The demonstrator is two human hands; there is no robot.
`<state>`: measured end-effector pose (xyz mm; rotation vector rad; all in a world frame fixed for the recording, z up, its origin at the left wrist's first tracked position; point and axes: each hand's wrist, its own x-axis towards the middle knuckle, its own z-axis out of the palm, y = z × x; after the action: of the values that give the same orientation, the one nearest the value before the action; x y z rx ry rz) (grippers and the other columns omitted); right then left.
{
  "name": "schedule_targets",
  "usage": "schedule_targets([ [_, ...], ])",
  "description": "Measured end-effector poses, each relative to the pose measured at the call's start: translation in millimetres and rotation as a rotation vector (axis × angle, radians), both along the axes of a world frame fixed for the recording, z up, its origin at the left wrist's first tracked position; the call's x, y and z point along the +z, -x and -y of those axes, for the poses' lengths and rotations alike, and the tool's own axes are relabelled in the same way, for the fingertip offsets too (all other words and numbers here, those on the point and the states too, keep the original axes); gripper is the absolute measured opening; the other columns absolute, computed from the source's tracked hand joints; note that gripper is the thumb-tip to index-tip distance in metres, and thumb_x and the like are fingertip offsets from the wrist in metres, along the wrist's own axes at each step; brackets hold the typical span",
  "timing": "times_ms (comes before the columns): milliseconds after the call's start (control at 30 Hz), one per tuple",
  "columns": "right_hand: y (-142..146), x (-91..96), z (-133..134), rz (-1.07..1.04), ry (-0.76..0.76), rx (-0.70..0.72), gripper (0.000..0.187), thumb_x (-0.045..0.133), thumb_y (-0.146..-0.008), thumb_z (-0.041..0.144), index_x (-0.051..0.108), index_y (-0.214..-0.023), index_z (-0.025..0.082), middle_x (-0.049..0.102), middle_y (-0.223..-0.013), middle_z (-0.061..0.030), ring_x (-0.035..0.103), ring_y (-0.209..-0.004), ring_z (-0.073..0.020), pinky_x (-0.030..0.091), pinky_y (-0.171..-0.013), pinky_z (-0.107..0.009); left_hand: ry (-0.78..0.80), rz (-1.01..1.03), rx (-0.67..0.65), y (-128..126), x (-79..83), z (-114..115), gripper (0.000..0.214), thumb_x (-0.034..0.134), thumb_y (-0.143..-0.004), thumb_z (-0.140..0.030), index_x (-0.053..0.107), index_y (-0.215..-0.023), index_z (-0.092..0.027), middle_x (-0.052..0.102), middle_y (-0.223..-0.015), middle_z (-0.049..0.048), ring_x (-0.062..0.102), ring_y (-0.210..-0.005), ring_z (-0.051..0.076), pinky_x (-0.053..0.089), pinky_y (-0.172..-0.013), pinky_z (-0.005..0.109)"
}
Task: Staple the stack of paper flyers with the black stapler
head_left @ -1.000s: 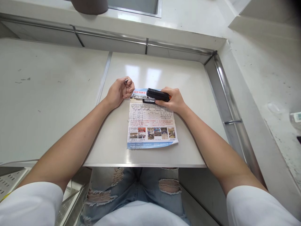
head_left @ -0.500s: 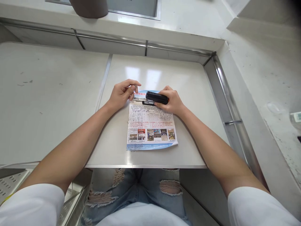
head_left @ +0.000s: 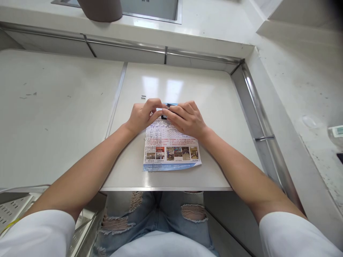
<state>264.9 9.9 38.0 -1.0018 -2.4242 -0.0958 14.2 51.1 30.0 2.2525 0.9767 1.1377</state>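
Observation:
A printed sheet [head_left: 171,162] with blue bands and small photos lies on the white table. Over its top part is a black stapler [head_left: 163,117], mostly covered by my hands. My right hand [head_left: 187,117] is wrapped around the stapler, its fingertips pointing left. Close against it, my left hand [head_left: 144,113] pinches at the stapler's left end; what lies between its fingertips is hidden. A shiny metal bit [head_left: 151,113] shows between the left thumb and forefinger. Two short silver staple strips [head_left: 143,96] rest on the table just beyond my left hand.
Behind the table runs a raised white counter [head_left: 209,25] with a sink [head_left: 150,9] and a brown container [head_left: 100,9]. Metal-trimmed walls edge the table at the back and right. A clear bottle [head_left: 336,134] stands at far right. Dark scraps [head_left: 34,94] lie at left.
My left hand has moved right onto the stapler's end, and the small staple strips now show behind it. My right hand's fingers have shifted left over the stapler, covering most of it.

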Motion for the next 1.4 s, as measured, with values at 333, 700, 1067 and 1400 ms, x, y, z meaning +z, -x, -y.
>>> schedule_targets([
  [333,-3,-4.6,-3,-0.067,-0.044,-0.029,0.042,0.046,-0.116,0.037,0.060,-0.156,0.039,0.075,-0.131,-0.0059,0.064,-0.119,-0.0293,0.049,-0.107,-0.052,-0.142,-0.083,-0.025,-2,3.0,0,0.041,0.062,-0.107,-0.067,0.072,-0.106,-0.027,0.075,-0.079,0.0022,0.071,-0.067,0.017,0.055,-0.070,0.032],
  [700,-37,-9.0,-28,-0.326,-0.095,-0.332,0.032,0.049,-0.116,0.049,0.070,-0.128,0.028,0.077,-0.116,-0.0107,0.070,-0.116,-0.0350,0.050,-0.110,-0.062,-0.289,0.028,0.186,6,-9.1,-17,0.022,0.059,-0.113,-0.049,0.065,-0.119,-0.029,0.078,-0.089,-0.0009,0.078,-0.079,0.016,0.062,-0.076,0.030],
  [1067,-115,-26.7,-65,-0.570,0.274,-0.824,0.012,0.070,-0.087,0.023,0.074,-0.098,0.021,0.078,-0.093,-0.0101,0.070,-0.084,-0.0288,0.058,-0.096,-0.052,-0.080,-0.158,0.386,19,-25.0,-54,0.024,0.064,-0.097,-0.019,0.074,-0.118,-0.026,0.065,-0.160,0.0113,0.055,-0.154,0.039,0.042,-0.132,0.065],
  [1400,-118,-38.0,-71,-0.496,0.180,-0.844,0.013,0.067,-0.086,0.020,0.071,-0.097,0.023,0.074,-0.093,-0.0084,0.068,-0.093,-0.0295,0.056,-0.101,-0.052,0.073,-0.345,0.389,19,-23.0,-53,0.042,0.050,-0.098,-0.011,0.079,-0.126,-0.021,0.075,-0.147,0.0125,0.064,-0.142,0.035,0.048,-0.127,0.059],
])
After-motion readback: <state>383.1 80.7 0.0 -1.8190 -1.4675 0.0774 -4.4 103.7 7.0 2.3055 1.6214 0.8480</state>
